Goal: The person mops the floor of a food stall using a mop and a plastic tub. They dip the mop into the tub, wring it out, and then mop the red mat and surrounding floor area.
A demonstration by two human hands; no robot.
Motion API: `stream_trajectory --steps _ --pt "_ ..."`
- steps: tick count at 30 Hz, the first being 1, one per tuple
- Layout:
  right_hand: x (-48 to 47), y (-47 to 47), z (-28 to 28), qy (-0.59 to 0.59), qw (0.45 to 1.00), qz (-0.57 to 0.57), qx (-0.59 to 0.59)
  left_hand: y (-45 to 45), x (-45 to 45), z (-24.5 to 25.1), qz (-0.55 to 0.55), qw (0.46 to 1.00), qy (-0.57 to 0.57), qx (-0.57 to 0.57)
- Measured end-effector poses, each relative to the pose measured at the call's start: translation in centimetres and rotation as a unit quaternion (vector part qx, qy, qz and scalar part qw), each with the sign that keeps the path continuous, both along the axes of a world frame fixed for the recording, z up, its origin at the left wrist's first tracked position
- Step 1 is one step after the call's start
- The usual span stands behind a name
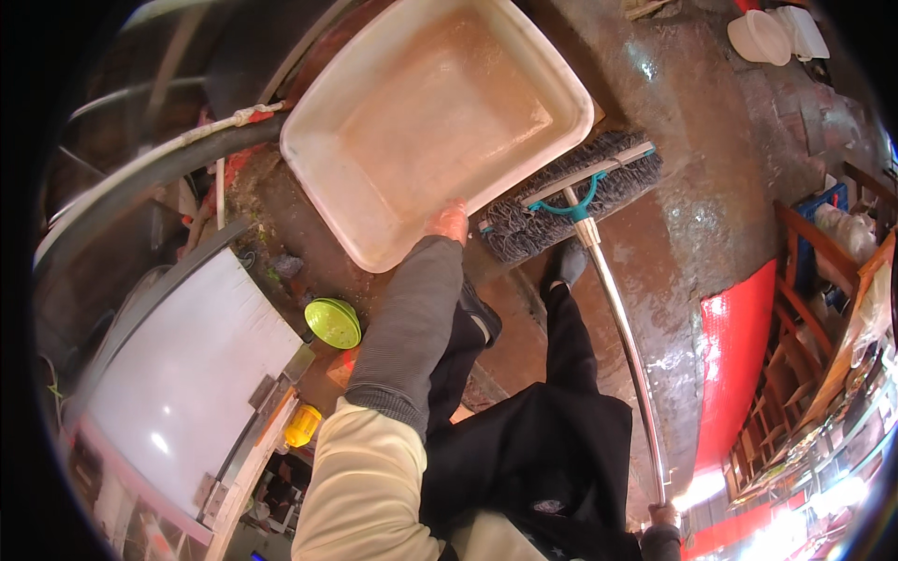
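Note:
My left hand [450,221] grips the near rim of a large white plastic tub [312,191], its fingers partly hidden over the edge. The tub's inside looks brownish and wet, and its far rim leaves the top of the view. At the lower right, my right hand [663,515] is closed around the upper end of a metal mop pole [626,336]. The pole runs down to a wide flat mop head [631,175] with grey shaggy fringe and a teal joint. This mop head rests beside the tub's right side, close to my feet.
Wet concrete floor [701,140] stretches to the right. A white-topped table or lid [189,379], a green plastic basin [332,323] and a yellow container [303,426] are at left. On the right stand a red sheet [736,365] and a wooden rack [817,242]; white buckets [758,38] sit beyond.

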State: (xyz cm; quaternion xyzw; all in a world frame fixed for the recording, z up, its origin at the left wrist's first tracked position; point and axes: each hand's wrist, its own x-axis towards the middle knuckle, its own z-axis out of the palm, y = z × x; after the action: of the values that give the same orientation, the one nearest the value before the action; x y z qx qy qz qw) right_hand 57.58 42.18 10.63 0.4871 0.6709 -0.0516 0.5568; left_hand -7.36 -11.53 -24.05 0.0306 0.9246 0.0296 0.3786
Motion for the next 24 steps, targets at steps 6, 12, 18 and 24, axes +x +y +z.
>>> stream_trajectory --steps 6,12,18,24 --pt "-4.1 -0.7 0.0 -0.027 0.999 0.012 0.016 -4.8 -2.6 13.7 -0.017 0.997 0.050 0.059" --pt "-7.1 -2.5 0.3 -0.018 0.999 0.032 0.003 -10.7 -7.0 23.2 0.110 0.987 0.100 0.062" --pt "-8.3 -2.9 0.9 0.010 0.998 0.054 -0.009 -10.8 -12.3 26.8 0.036 0.982 0.174 0.061" --pt "-6.0 -2.8 0.3 0.047 0.992 0.099 -0.065 -9.9 -15.4 37.5 -0.142 0.949 0.282 -0.002"
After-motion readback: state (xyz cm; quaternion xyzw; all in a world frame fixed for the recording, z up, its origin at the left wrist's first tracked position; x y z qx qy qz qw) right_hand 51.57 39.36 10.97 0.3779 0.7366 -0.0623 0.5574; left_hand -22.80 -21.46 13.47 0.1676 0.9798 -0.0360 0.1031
